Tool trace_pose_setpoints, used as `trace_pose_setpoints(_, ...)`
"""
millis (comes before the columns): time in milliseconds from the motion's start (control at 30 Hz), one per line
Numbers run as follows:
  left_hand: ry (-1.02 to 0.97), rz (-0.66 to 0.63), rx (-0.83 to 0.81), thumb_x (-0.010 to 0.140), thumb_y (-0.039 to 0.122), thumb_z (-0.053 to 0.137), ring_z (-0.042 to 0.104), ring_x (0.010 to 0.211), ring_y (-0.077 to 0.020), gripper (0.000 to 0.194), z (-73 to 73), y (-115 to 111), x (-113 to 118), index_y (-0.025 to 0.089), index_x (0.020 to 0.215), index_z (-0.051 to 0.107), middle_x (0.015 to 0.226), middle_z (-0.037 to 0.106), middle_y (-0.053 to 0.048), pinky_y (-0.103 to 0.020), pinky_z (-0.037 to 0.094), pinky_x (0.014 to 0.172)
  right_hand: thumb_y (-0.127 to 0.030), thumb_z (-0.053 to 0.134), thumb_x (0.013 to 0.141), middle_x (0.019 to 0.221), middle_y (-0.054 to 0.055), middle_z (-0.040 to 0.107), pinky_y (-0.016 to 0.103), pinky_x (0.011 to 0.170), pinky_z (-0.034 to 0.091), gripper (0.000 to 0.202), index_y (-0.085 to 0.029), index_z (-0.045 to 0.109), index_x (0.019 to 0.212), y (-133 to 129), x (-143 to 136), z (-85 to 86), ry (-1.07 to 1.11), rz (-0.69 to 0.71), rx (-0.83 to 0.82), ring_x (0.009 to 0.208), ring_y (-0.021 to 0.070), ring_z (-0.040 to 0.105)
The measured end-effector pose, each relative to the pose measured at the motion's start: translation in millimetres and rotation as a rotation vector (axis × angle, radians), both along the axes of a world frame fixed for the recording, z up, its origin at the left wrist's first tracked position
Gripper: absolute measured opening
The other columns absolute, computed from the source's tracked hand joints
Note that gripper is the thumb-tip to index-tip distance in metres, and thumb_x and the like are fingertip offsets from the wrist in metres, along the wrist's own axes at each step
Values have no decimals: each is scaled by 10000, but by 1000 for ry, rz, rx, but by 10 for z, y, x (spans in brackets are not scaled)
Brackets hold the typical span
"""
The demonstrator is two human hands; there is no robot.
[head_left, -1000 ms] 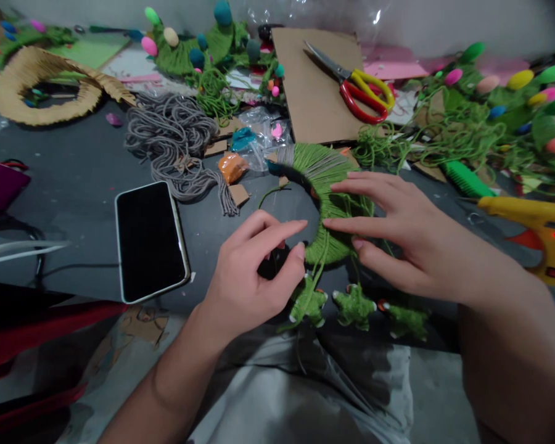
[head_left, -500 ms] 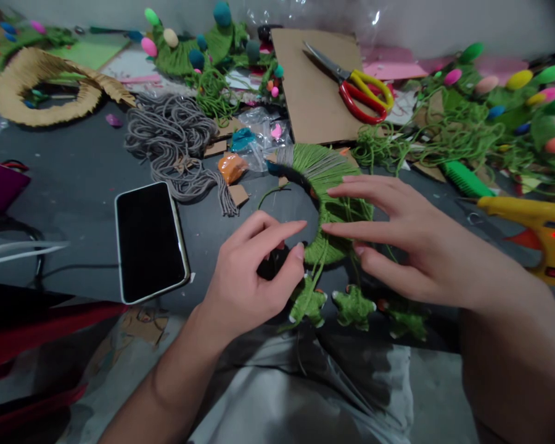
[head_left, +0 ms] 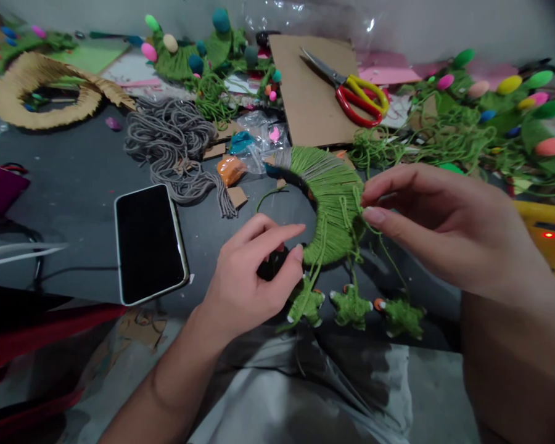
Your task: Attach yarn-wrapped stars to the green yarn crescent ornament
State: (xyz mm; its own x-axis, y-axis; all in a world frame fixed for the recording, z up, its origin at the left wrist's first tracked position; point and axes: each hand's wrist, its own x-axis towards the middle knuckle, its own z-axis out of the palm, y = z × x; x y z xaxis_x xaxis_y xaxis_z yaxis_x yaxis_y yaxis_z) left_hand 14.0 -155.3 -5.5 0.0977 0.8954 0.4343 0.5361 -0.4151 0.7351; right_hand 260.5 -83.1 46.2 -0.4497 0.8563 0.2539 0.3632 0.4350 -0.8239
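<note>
A crescent wrapped in green yarn (head_left: 335,203), with some grey strands, lies on the dark table. Three green yarn stars, the middle one (head_left: 351,306) among them, hang off its lower edge on strands. My left hand (head_left: 259,274) rests at the crescent's lower left end, its index finger and thumb apart with nothing seen between them. At the outer right edge my right hand (head_left: 439,225) pinches a green strand between thumb and fingers.
A phone (head_left: 151,243) lies left of my left hand. Behind are grey yarn (head_left: 171,132), cardboard (head_left: 309,92) with scissors (head_left: 354,92) on it, and a tan wrapped ring (head_left: 16,114). A yellow glue gun (head_left: 548,225) with a lit red light is at right.
My right hand has moved right, off the crescent's face, and its spread fingers have closed on a strand at the outer edge. My left hand has hardly moved.
</note>
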Motion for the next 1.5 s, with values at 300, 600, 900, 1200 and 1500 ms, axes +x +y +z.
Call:
trace_pose_setpoints(300,12,-17,-5,938,160,688,577,727,-102,260,-5,3,5,145,1181,780,894,645,-23,-249,528,701,-294,846,871,782,-12,670,237,576,412,157,-189,729,863,27,-46,-11,-36,-115,56,661,90,542)
trace_pose_setpoints(600,47,-125,-36,959,176,678,617,838,-126,317,-8,-4,4,130,1262,760,961,652,-46,-273,549,803,-359,707,985,774,2,677,290,644,447,208,-214,706,836,33,-30,8,-247,84,188,687,139,573)
trace_pose_setpoints(900,179,-206,-108,986,291,667,593,884,-176,425,5,6,5,128,1373,723,1035,610,-89,-344,532,790,-240,629,967,1048,93,616,434,785,491,268,-310,807,1155,46,20,-50,-396,316,315,970,262,590)
trace_pose_setpoints(1200,167,-199,-92,989,288,667,586,889,-173,457,-6,14,12,139,1420,688,1051,611,-93,-341,533,802,-203,609,949,1036,106,609,446,772,456,316,-226,801,1199,61,37,-70,-428,357,349,933,248,555)
trace_pose_setpoints(1500,160,-200,-92,980,277,668,581,909,-184,486,1,34,29,83,1425,684,1048,599,-99,-353,528,818,-189,615,925,1035,98,612,429,747,451,324,-277,807,1170,56,52,-34,-420,323,344,916,261,569)
